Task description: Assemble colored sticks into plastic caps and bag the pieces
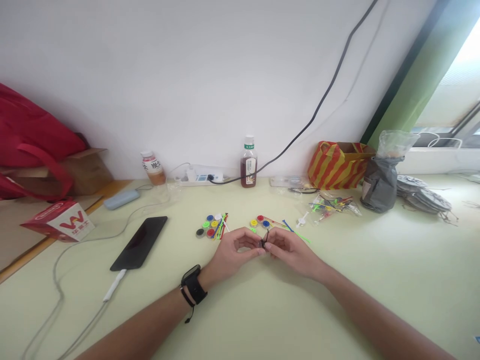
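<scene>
My left hand (230, 254) and my right hand (294, 254) meet above the table, thumbs and fingertips pinched together. Between them is a small black plastic piece (263, 244), mostly covered by fingers, with a thin black stem (267, 234) rising from it at my right fingertips. Just beyond my left hand lies a group of coloured round discs (206, 224) beside a bundle of thin coloured plastic sticks (220, 227). Behind the fingertips are more discs (260, 218) in red, yellow, blue and green. A blue stick (288, 225) lies beyond my right hand.
A black phone (139, 243) on a charging cable and a red-white box (60, 221) lie left. A dark drink bottle (249, 165) and power strip (204, 175) stand by the wall. To the right are bagged coloured parts (333, 205), a striped bag (333, 165) and a grey bag (379, 185).
</scene>
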The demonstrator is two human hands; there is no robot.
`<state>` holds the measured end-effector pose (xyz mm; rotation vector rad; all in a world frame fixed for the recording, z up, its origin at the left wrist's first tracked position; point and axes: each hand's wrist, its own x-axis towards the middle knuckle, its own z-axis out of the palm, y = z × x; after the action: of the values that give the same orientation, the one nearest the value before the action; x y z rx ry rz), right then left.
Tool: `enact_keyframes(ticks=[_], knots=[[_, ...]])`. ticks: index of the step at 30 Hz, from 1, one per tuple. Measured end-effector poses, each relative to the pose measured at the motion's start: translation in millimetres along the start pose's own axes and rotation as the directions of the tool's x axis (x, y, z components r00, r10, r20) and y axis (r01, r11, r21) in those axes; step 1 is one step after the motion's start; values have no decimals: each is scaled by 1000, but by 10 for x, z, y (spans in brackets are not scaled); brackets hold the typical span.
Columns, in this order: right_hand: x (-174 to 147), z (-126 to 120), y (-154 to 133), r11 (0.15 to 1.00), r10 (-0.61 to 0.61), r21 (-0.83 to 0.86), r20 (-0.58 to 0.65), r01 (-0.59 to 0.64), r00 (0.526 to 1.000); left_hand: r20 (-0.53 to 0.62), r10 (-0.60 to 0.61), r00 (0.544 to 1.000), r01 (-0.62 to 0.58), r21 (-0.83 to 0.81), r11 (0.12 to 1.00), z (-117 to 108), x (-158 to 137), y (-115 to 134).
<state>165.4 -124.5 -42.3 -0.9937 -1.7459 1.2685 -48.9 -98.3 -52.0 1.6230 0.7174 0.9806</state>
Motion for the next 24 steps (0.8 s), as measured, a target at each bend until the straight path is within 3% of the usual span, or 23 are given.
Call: enact_keyframes(ticks=[5, 8, 10, 11, 13, 15, 17, 19, 24], knots=[[-7, -155, -45, 1000, -24, -20, -58, 22, 998, 19, -60, 998, 58, 81, 995, 15, -16, -4], [-4, -475, -49, 997, 37, -53, -180, -48, 983, 11, -105, 994, 103, 118, 988, 21, -21, -20], [-25, -757, -14, 963, 65, -230, -319, -144, 945, 24, -114, 993, 110, 131, 985, 22, -21, -24], [-45, -897, 19, 903, 56, -376, -373, -206, 926, 32, -112, 993, 106, 144, 984, 22, -20, -24], [-91, -1132, 114, 692, 19, -638, -454, -339, 891, 44, -106, 993, 97, 176, 980, 19, -18, -20], [-125, -1268, 232, 530, 36, -739, -470, -416, 882, 58, -106, 993, 92, 205, 975, 13, -15, -15], [-120, -1298, 342, 492, 70, -778, -412, -390, 909, 75, -109, 991, 90, 224, 970, 6, -13, -11], [-70, -1250, 423, 517, 77, -782, -362, -348, 929, 91, -109, 990, 84, 238, 968, 1, -14, -5], [104, -1067, 510, 559, 4, -761, -394, -329, 919, 114, -105, 988, 72, 264, 962, 1, -17, 19]])
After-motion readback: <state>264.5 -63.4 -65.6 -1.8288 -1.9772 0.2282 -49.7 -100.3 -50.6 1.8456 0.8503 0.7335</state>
